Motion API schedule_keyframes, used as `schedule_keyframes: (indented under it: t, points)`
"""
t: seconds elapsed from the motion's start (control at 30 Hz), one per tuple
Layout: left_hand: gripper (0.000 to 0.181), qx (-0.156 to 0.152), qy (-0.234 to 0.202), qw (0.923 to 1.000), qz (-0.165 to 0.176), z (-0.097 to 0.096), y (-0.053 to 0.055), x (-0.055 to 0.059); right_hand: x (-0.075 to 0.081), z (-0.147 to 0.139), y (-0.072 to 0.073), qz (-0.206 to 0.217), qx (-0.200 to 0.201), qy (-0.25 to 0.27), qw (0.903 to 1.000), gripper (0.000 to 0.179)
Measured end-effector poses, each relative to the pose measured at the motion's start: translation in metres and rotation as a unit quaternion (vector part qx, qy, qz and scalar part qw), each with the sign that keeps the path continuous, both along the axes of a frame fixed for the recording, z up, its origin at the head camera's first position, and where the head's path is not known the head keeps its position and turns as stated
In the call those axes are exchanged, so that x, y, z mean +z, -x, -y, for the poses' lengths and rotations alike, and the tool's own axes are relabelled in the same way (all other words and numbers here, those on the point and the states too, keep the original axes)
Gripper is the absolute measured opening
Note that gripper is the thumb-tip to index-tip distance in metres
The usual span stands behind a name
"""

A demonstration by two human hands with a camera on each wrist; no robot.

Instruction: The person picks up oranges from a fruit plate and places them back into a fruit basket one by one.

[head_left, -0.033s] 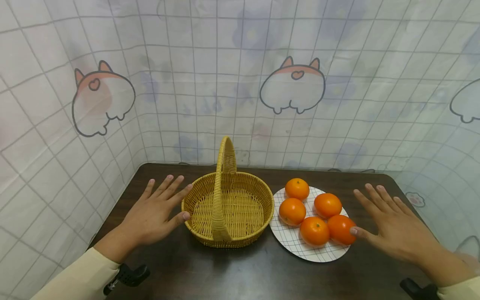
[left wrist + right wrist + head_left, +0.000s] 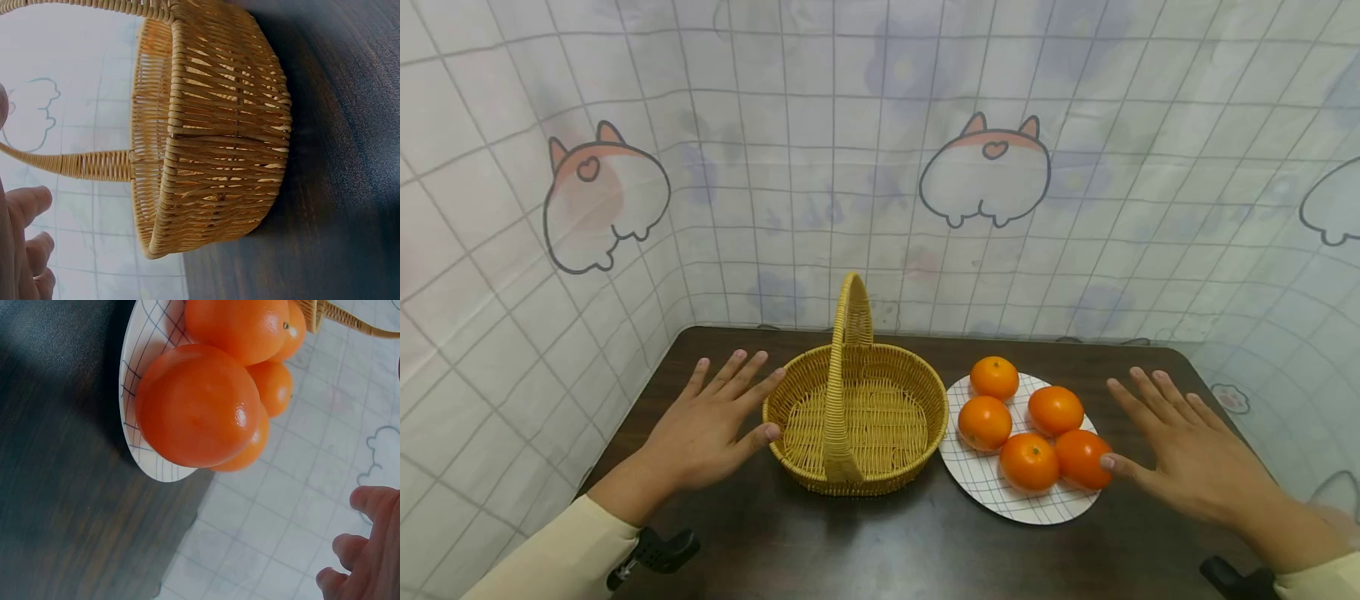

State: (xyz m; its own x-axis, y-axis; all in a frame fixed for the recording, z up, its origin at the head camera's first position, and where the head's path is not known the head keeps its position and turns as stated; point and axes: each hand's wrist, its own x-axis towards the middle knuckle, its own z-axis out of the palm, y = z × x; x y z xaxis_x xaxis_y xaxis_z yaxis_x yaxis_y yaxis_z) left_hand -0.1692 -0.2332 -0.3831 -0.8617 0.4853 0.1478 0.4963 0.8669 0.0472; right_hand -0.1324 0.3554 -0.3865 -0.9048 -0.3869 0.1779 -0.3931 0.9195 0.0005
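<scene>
A yellow woven wicker basket (image 2: 880,467) with a tall arched handle (image 2: 837,392) stands upright on the dark table, with nothing inside it. My left hand (image 2: 707,429) hovers palm down at the basket's left side, fingers spread and holding nothing. In the left wrist view the basket's wall (image 2: 225,144) is close, apart from the fingers (image 2: 37,250). To the right lies a round white plate (image 2: 977,487) with a dark grid pattern, carrying several oranges (image 2: 1028,462). Over the plate's right side my right hand (image 2: 1195,458) is spread and holds nothing; its thumb overlaps the rightmost orange (image 2: 197,406) in the head view.
The brown wooden table (image 2: 880,558) has rounded back corners. Behind it and along both sides hangs a white grid-patterned sheet (image 2: 805,167) with cartoon prints. Basket and plate sit side by side, nearly touching. A black wrist mount (image 2: 666,550) shows below my left sleeve.
</scene>
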Motion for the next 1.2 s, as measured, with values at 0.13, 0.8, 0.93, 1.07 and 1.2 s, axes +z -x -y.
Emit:
schedule_keyframes:
  t: [0.13, 0.8, 0.93, 1.07, 1.2]
  points:
    - [0.070, 0.004, -0.004, 1.0000, 0.004, 0.000, 0.001, -0.002, -0.001, -0.001, 0.002, 0.001, 0.002, -0.002, 1.0000, 0.092]
    - [0.065, 0.030, -0.029, 0.9990, 0.014, 0.003, 0.000, -0.014, -0.007, 0.005, 0.003, -0.006, 0.008, 0.022, 0.9997, 0.092]
    - [0.063, 0.040, -0.035, 0.9985, 0.013, 0.004, 0.002, -0.019, -0.008, 0.005, 0.004, 0.004, 0.003, 0.024, 0.9997, 0.092]
    - [0.065, 0.049, -0.045, 0.9977, 0.017, 0.006, 0.003, -0.023, -0.008, 0.007, 0.005, 0.026, -0.006, 0.023, 0.9994, 0.094]
    - [0.069, 0.052, -0.051, 0.9972, 0.015, 0.007, 0.004, -0.027, -0.011, 0.008, 0.006, 0.032, -0.010, 0.019, 0.9993, 0.095]
